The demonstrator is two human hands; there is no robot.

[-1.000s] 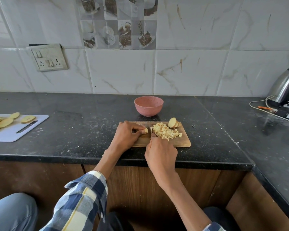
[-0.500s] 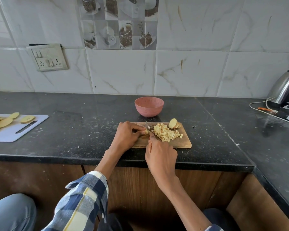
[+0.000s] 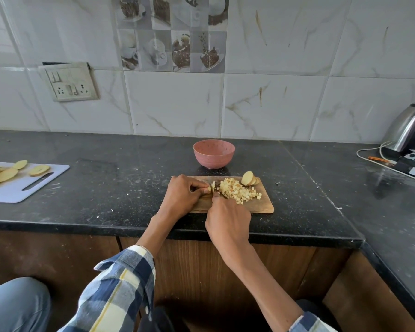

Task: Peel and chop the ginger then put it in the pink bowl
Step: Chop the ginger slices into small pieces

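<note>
— What lies at the far left of the black stone counter [image 3: 110, 188]?

— A white plastic cutting board [image 3: 17, 188] with pale yellow oval slices [image 3: 6, 174] on it. On the tiled wall above hangs a grey switch-and-socket plate [image 3: 70, 82].

— And in the middle?

— A small rectangular wooden chopping board [image 3: 256, 204]. The left hand [image 3: 181, 196] rests on its left end, fingers curled, pinching a small pale stub of ginger [image 3: 210, 188]. Just right of the stub stands a knife blade [image 3: 215, 188], mostly hidden; the right hand [image 3: 228, 221] is clenched around its handle.

— Where is the cut ginger?

— A heap of small yellow ginger cubes [image 3: 238, 192] sits mid-board, touching the blade side. Uncut round ginger slices [image 3: 249, 179] lean at the board's far right corner. The round pink bowl [image 3: 213, 153] stands just behind the board.

— Far right?

— A steel electric kettle [image 3: 410, 130] with a white cord [image 3: 369, 156].
</note>
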